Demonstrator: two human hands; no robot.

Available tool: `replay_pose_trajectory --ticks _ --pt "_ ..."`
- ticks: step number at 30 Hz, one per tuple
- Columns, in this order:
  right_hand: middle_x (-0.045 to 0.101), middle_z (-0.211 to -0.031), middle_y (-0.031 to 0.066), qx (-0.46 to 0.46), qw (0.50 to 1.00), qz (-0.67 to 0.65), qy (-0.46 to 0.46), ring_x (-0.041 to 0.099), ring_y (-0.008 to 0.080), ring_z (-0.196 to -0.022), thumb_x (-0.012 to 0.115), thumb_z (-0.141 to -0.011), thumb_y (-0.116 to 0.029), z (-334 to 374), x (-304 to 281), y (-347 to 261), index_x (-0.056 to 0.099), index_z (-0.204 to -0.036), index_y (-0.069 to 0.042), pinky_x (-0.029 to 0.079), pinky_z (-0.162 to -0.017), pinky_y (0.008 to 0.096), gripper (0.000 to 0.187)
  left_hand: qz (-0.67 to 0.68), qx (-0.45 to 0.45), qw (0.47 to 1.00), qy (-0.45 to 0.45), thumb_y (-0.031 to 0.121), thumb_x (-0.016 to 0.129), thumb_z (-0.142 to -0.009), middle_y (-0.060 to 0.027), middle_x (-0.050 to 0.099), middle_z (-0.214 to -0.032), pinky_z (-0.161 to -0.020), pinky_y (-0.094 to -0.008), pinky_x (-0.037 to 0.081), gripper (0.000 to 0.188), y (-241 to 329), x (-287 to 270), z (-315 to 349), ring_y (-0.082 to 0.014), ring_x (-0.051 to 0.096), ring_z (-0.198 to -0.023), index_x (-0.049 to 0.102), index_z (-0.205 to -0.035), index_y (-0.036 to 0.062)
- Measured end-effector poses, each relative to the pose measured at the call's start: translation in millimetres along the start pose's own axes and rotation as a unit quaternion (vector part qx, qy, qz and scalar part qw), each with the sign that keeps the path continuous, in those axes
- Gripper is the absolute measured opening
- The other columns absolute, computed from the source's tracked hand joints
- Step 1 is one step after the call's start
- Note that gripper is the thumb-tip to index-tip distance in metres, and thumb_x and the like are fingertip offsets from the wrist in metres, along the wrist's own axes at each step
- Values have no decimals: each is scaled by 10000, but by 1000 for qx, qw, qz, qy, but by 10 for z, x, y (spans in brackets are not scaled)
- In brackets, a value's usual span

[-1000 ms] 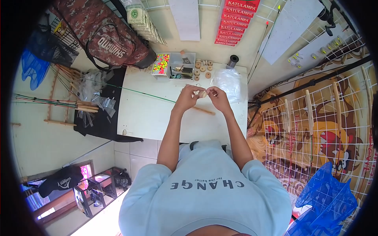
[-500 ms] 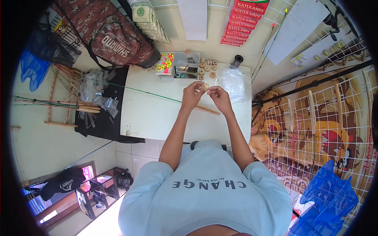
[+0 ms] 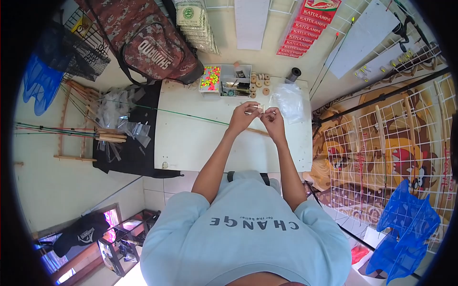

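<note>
A small pale piece (image 3: 261, 109), too small to be identified, is pinched between the fingertips of the left hand (image 3: 244, 116) and the right hand (image 3: 274, 117). Both hands are raised together above the white bench (image 3: 191, 143), toward its far right part, with the fingers curled in and the tips almost meeting. Whether the piece touches the bench cannot be told.

A thin green rod (image 3: 191, 114) is laid across the bench from its left edge toward the hands, and a slim wooden stick (image 3: 257, 131) is seen just beneath the wrists. At the far edge of the bench a clear compartment box (image 3: 224, 80) is set, its left part filled with bright yellow and pink beads (image 3: 210, 77). Just to the right of the box, several round cork discs (image 3: 260, 83) are scattered, and a dark spool (image 3: 293, 75) stands near the far right corner. A crumpled clear plastic bag (image 3: 289, 101) lies by the right edge, just beside the right hand.

To the left of the bench, a black cloth (image 3: 129, 152) carries small clear packets (image 3: 126, 126) and a bundle of rods (image 3: 67, 131). A camouflage bag (image 3: 143, 43) is propped beyond the far left corner. A white wire grid (image 3: 377, 157) is seen to the right of the bench.
</note>
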State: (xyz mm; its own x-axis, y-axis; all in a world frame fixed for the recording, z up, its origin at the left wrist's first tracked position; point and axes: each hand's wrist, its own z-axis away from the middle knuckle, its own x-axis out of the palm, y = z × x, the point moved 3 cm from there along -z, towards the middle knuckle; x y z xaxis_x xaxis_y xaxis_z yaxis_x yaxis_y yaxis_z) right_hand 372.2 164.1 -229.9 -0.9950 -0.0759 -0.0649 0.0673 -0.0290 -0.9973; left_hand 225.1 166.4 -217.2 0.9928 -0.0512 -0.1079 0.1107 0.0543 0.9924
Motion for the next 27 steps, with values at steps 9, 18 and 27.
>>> replay_pose_trajectory --ticks 9,18,27 --pt "609 -1044 69 -63 997 16 52 564 99 -851 681 -815 -67 179 -74 -229 513 -1206 -75 448 -713 236 426 38 -26 996 -72 197 672 -856 -64 676 -883 -692 -240 463 319 -34 1 -14 -102 603 -828 587 -1129 54" --pt "630 -1073 53 -71 994 85 24 596 131 -872 659 -843 -97 243 -87 -306 621 -1141 -52 474 -761 261 304 -18 25 997 -68 216 671 -852 -63 699 -869 -743 -293 478 284 38 -27 20 -138 639 -817 651 -1112 103" --pt "616 -1019 80 -22 990 -132 40 590 123 -911 609 -879 -63 295 -30 -242 451 -1330 -29 468 -857 262 479 -63 25 995 -78 195 674 -844 -42 699 -955 -680 -256 461 309 60 -33 73 -106 634 -854 655 -1142 114"
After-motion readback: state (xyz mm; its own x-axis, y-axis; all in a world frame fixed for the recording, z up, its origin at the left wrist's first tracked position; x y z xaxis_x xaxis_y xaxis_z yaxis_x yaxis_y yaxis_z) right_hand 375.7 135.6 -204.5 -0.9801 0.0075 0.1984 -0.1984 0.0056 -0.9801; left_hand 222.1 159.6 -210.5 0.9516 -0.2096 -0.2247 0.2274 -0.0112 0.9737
